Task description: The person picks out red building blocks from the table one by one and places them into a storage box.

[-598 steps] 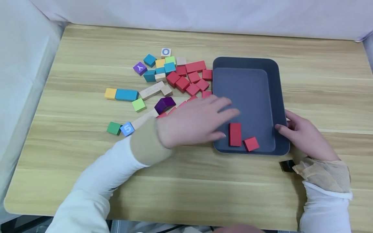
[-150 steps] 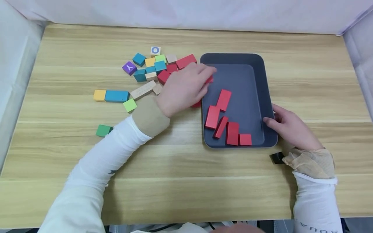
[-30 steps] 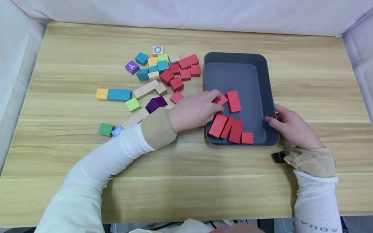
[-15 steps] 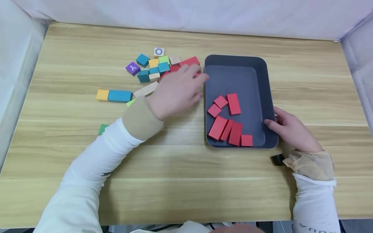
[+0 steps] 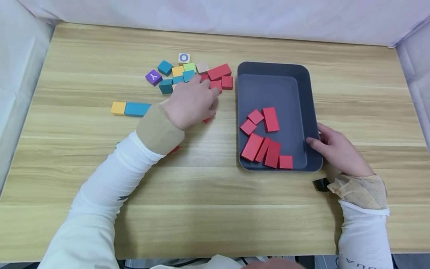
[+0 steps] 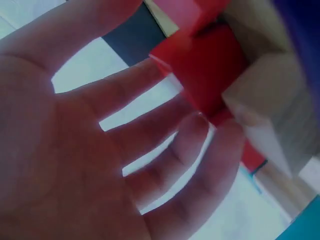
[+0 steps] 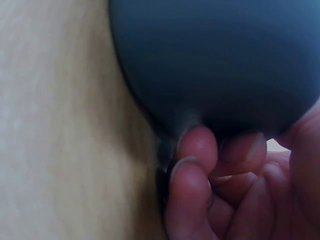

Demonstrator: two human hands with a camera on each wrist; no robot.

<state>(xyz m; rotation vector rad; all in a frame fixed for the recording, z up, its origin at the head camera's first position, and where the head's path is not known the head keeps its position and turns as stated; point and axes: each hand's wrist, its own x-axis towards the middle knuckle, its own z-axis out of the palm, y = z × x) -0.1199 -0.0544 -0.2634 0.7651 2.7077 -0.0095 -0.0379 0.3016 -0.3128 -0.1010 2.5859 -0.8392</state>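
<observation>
My left hand (image 5: 193,102) is over the block pile, fingers loosely spread. In the left wrist view its fingers lie beside a red block (image 6: 210,67); whether they touch it I cannot tell, and nothing is gripped. Beside that block is a plain wooden block (image 6: 272,102). Several red blocks (image 5: 219,71) lie just right of the fingers. A dark grey tray (image 5: 279,89) carries several red blocks (image 5: 252,147) in its near left part. My right hand (image 5: 342,151) holds the tray's right wall, thumb over the rim and fingers curled outside, as the right wrist view shows.
Blue, yellow, green and letter blocks, among them a purple Y block (image 5: 153,77), lie left of the tray. A yellow block (image 5: 118,108) touches a long blue block (image 5: 137,109). A small black object (image 5: 321,184) sits by the right wrist.
Red blocks in the tray have increased from two to several since the earliest frame. Within the last second my left hand released a small red block there and moved back left over the pile.
</observation>
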